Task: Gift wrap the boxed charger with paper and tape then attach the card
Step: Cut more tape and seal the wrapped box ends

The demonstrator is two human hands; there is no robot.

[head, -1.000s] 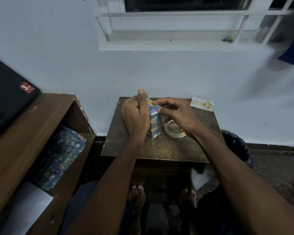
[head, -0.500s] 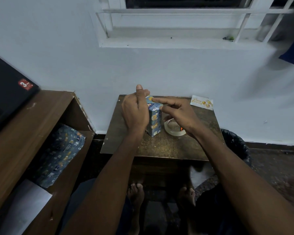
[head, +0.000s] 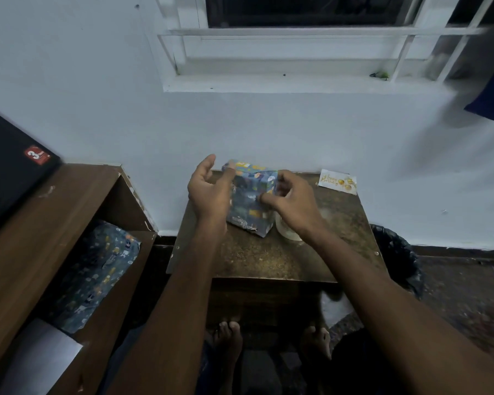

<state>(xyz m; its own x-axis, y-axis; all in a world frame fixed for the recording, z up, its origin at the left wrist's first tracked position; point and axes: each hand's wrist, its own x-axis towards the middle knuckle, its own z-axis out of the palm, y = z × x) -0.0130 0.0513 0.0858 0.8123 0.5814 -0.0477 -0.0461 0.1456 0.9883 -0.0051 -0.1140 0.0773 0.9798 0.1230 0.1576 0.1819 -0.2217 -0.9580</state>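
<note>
While the wrapped box point(head: 250, 201) stands upright mid-surface point(head: 268, 260), both hands work its top end, prob to keep the folds flat for tape. Left hand point(head: 208, 192) grip is loose w/ fingers touching the box's left top edge; right hand point(head: 290, 201) pinches the right side paper. Tape roll point(head: 287, 233) sits just right of the box, card point(head: 338, 181) further right near the wall, not attached yet.
</note>
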